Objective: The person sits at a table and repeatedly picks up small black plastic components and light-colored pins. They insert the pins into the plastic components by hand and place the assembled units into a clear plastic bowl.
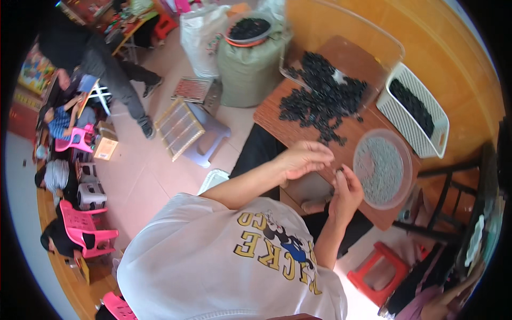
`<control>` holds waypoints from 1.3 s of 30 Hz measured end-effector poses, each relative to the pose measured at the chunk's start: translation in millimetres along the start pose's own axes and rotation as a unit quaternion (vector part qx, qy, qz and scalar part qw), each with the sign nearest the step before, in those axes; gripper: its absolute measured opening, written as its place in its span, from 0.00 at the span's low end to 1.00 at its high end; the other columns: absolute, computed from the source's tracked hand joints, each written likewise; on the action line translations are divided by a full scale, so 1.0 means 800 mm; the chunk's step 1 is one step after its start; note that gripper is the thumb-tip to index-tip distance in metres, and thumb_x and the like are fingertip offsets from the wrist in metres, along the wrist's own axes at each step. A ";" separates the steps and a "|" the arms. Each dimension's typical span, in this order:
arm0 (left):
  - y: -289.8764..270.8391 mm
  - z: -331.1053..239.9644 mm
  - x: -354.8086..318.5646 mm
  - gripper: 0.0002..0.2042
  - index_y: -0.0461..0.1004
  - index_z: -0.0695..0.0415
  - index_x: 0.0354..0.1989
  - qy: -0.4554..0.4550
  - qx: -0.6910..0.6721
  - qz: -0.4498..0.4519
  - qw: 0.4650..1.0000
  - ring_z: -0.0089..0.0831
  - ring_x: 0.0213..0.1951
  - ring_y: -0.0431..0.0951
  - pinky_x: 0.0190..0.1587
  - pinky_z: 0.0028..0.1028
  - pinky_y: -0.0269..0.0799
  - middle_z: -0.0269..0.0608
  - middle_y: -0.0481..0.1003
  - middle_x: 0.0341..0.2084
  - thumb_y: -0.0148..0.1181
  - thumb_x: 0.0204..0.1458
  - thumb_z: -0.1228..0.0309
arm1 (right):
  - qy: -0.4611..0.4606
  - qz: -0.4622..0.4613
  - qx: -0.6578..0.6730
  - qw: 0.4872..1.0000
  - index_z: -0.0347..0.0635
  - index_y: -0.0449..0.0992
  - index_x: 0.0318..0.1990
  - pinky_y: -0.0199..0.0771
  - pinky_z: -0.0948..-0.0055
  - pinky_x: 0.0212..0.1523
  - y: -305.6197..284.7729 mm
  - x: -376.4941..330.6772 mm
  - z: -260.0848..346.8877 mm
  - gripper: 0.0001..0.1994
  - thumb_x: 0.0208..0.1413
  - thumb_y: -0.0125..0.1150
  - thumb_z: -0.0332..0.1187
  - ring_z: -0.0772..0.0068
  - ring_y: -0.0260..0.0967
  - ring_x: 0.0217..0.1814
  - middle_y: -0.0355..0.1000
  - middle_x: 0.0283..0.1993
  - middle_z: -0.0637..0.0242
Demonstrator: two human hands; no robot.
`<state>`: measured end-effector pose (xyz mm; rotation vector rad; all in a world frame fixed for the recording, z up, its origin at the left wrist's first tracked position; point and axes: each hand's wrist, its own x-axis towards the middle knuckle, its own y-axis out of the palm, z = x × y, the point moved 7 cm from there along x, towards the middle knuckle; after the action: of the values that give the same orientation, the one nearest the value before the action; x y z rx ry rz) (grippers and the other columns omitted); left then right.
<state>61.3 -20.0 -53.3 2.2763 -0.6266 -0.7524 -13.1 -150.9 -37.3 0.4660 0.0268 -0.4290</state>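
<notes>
My left hand [306,161] is over the near edge of the brown table [273,114], its fingers drawn together; anything between the fingertips is too small to make out. Close to its right, my right hand [348,191] pinches a small dark piece [339,170] between thumb and finger. Beyond both hands lies a loose pile of small black pieces [320,101], partly spilling from a clear plastic bin [392,45] tipped on its side. To the right of my right hand stands a round clear tub [408,176] of small grey pieces [380,169].
A white basket [440,133] holding black pieces stands at the table's right side. Behind the table is a green sack [242,77] with a bowl on top. A red stool [378,272] and a dark chair [450,200] are at right. Other people sit and stand at left.
</notes>
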 end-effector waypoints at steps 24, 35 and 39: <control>0.008 0.001 0.004 0.07 0.75 0.63 0.36 0.010 0.006 -0.014 1.000 0.23 0.28 0.75 0.31 0.18 0.72 0.41 0.76 0.28 0.60 0.47 0.81 | -0.004 -0.015 -0.146 0.989 0.32 0.77 0.39 0.64 0.87 0.26 0.018 0.008 0.020 0.09 0.48 0.63 0.23 0.85 0.67 0.26 0.74 0.28 0.68; -0.004 0.000 -0.007 0.06 0.76 0.64 0.35 0.057 0.082 -0.019 0.995 0.21 0.27 0.74 0.30 0.17 0.70 0.41 0.77 0.27 0.61 0.48 0.80 | -0.034 -0.036 -0.247 0.968 0.32 0.78 0.37 0.67 0.83 0.28 0.022 -0.001 0.006 0.09 0.47 0.63 0.26 0.82 0.70 0.26 0.76 0.28 0.63; -0.010 0.004 -0.009 0.06 0.76 0.64 0.35 0.051 0.042 -0.039 0.997 0.21 0.28 0.75 0.31 0.17 0.70 0.41 0.77 0.27 0.61 0.48 0.80 | -0.046 -0.044 -0.237 0.969 0.33 0.78 0.36 0.68 0.83 0.28 0.020 0.000 -0.006 0.08 0.47 0.63 0.26 0.82 0.70 0.26 0.75 0.28 0.63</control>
<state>56.0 -11.5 -58.7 2.4128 -0.5326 -0.6522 -6.1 -135.8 -34.7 -0.0268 0.0579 -0.5132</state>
